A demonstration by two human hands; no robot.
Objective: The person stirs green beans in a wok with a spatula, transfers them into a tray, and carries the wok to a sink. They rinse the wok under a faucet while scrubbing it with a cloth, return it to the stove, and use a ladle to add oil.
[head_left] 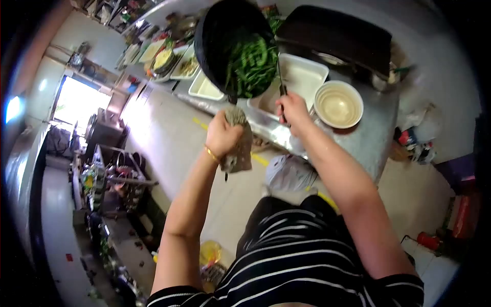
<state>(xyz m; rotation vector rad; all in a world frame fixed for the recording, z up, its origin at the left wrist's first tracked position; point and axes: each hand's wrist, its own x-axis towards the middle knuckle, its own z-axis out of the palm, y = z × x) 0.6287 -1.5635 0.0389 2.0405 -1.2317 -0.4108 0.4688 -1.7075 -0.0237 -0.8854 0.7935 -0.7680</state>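
A black wok (215, 46) with green vegetables (251, 64) in it is tilted above the metal counter. My left hand (223, 134) is closed round a greyish cloth (239, 148) at the wok's handle. Close to the wok's right edge, my right hand (295, 111) grips a dark-handled utensil (282, 87), whose far end reaches to the vegetables. Under and beside the wok lies a white rectangular tray (307, 71), partly hidden by it. A round white bowl (338, 104) stands right of my right hand.
More white trays (205, 88) with food line the counter's left part. A large black object (335, 38) is at its back. A white plastic bag (290, 173) is below the front edge. Shelves and racks (115, 179) stand at the left.
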